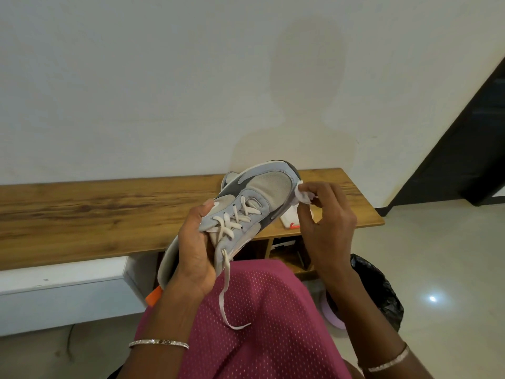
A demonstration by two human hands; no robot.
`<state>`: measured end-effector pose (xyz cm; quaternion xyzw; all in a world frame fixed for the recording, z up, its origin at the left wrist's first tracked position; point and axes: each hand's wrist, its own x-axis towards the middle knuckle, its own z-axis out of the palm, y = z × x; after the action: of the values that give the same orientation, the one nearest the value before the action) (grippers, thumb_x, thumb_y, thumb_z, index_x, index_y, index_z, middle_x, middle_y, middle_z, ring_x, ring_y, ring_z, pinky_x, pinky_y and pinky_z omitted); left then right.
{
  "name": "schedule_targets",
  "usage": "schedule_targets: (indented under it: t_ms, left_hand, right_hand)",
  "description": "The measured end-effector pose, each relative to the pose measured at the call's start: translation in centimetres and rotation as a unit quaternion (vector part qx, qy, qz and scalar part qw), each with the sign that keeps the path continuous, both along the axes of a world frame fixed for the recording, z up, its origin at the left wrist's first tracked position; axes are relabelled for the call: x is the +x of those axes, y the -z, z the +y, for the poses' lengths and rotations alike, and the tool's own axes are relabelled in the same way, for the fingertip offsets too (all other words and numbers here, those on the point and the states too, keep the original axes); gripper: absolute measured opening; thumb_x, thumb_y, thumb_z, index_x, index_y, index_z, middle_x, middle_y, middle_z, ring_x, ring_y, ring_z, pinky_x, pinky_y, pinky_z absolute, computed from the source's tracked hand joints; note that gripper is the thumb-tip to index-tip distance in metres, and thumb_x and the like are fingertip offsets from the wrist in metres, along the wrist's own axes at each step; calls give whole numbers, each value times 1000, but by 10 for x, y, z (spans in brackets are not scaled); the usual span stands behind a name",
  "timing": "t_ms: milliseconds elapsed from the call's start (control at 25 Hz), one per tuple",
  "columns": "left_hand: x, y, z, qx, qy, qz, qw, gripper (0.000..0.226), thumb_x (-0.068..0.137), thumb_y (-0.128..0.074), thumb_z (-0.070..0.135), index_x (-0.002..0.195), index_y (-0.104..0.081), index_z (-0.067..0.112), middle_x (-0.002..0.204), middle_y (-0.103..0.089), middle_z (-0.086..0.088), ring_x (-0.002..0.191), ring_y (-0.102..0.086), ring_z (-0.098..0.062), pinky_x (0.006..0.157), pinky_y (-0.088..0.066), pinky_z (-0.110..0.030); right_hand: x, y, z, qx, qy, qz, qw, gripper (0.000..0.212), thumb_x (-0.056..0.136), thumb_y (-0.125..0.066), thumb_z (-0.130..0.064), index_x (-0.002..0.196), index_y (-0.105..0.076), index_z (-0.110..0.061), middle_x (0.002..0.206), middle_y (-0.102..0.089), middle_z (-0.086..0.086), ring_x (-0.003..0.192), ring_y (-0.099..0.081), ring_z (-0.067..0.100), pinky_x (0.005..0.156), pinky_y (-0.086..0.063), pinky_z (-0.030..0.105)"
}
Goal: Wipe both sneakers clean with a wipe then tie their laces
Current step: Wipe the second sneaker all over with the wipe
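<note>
My left hand point(195, 250) grips a grey and white sneaker point(262, 192) around its heel and collar, toe pointing up and away from me. Its white laces point(229, 222) are undone, and one end point(225, 296) hangs down over my pink skirt. My right hand point(325, 225) pinches a small crumpled white wipe point(302, 194) and holds it against the right edge of the sneaker's toe. Behind the held shoe, a second sneaker point(229, 177) shows only as a sliver on the wooden bench point(109, 214).
A white wipe packet with a red tab point(291, 220) lies on the bench under the shoe. Below the bench are open cubbies point(284, 251). A bin lined with a black bag point(379, 291) stands on the tiled floor at my right. A white wall rises behind.
</note>
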<state>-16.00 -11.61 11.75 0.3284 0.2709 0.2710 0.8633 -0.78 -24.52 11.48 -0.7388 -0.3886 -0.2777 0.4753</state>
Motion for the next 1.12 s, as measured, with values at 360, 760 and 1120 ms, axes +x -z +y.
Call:
schedule_targets:
  t_ms: [360, 760, 1120]
  left_hand:
    - [1, -2, 2, 10, 3, 3, 1000, 62, 80, -57, 46, 128, -64, 7, 120, -72, -20, 105, -72, -32, 78, -62, -36]
    - [2, 6, 5, 47, 1, 31, 998, 66, 87, -54, 54, 130, -63, 5, 121, -71, -20, 115, -68, -35, 107, -47, -48]
    - [3, 9, 2, 143, 8, 64, 988, 71, 95, -32, 66, 131, -62, 13, 121, -74, -10, 115, -69, -25, 110, -45, -48]
  right_hand:
    - [-17, 19, 5, -51, -12, -39, 998, 22, 83, -72, 0, 105, -68, -4, 106, -66, 11, 96, -62, 22, 74, -56, 33]
    - [-12, 28, -7, -67, -64, 33, 995, 22, 84, -71, 4, 102, -65, -7, 106, -63, 3, 93, -60, 13, 71, -56, 25]
    - [17, -3, -3, -17, -38, 79, 996, 18, 88, -67, 0, 104, -67, -9, 97, -65, -1, 86, -58, 5, 72, -42, 7]
